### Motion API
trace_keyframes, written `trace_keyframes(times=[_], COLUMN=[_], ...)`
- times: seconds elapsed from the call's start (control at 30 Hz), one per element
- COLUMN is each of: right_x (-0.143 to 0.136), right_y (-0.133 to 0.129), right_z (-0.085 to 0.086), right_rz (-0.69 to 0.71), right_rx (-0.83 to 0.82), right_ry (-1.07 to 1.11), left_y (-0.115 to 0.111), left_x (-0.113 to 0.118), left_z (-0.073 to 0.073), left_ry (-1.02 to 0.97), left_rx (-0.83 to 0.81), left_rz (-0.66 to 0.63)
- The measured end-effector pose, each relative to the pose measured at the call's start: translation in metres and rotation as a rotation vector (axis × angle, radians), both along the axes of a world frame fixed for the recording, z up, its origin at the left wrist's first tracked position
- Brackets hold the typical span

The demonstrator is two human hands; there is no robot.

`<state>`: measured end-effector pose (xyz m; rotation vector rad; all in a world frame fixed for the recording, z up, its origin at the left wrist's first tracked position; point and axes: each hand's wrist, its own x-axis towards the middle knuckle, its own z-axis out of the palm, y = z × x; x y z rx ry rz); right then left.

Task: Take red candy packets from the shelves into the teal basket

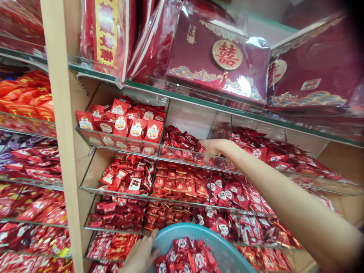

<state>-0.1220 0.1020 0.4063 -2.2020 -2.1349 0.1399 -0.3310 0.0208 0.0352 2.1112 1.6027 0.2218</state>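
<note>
A blue plastic basket (pixel 196 229) at the bottom centre holds red wrapped packets (pixel 184 258) with white round labels. My left hand (pixel 142 252) is closed on the basket's left rim. My right hand (pixel 212 148) reaches into a clear shelf compartment, at the right end of a pile of dark red packets (pixel 180 140). Its fingers are partly behind the clear front edge and bent down among the packets; whether they grip one is hidden.
Clear shelves (pixel 119 191) with dividers hold many red packets. Above, a glass shelf (pixel 199 93) carries large dark red packages (pixel 196 49). A pale wooden post (pixel 61 132) separates more stocked shelves at the left.
</note>
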Motion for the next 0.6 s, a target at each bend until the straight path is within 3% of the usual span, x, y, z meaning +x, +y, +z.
trace_keyframes(times=[0.17, 0.33, 0.47, 0.6], right_x=[0.0, 0.011, 0.019, 0.021], right_y=[0.001, -0.002, -0.02, -0.063], right_z=[-0.003, 0.007, 0.027, 0.037], right_rz=[0.131, 0.126, 0.199, 0.361], right_rx=[-0.015, 0.05, 0.243, 0.575], right_ry=[-0.211, -0.198, -0.122, -0.01], left_y=[-0.002, -0.002, -0.002, -0.004], left_x=[0.001, 0.0, 0.001, 0.003], left_z=[0.003, 0.005, 0.014, 0.023], left_ry=[0.018, 0.023, 0.046, 0.075], left_rx=[-0.011, 0.004, 0.0, 0.003], left_rz=[-0.016, -0.016, -0.019, -0.029])
